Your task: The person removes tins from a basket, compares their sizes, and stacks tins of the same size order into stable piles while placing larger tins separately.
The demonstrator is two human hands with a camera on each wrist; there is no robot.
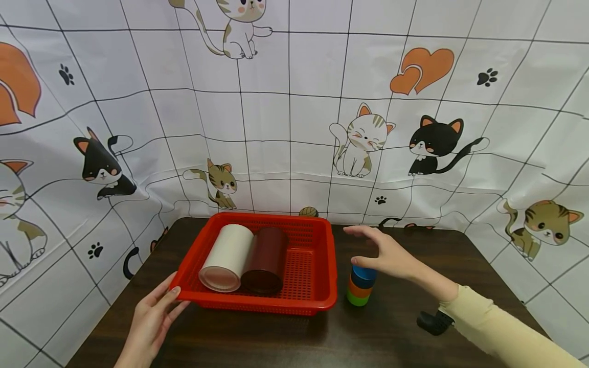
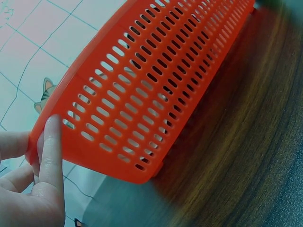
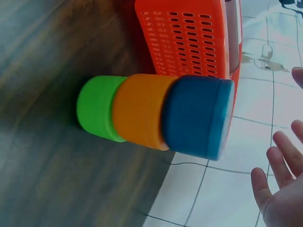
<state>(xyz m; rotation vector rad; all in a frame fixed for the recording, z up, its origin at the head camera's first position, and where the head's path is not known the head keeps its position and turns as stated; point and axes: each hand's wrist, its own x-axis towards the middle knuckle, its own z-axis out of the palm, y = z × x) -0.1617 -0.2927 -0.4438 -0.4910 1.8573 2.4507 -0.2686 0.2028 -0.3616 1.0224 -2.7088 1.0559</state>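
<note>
A red plastic basket with slotted walls stands on the dark table. Its near left corner is pinched by my left hand, thumb on top of the rim and fingers beneath, as the left wrist view also shows. Lying side by side in the basket are a white cylinder and a dark brown cylinder. To the basket's right stands an upright stack of blue, orange and green cups. My right hand hovers just above and behind this stack, fingers spread; the right wrist view shows it apart from the cups.
The dark wood-grain table reaches back to a white wall covering with black grid lines and cartoon cats. A black strapped device sits under my right wrist.
</note>
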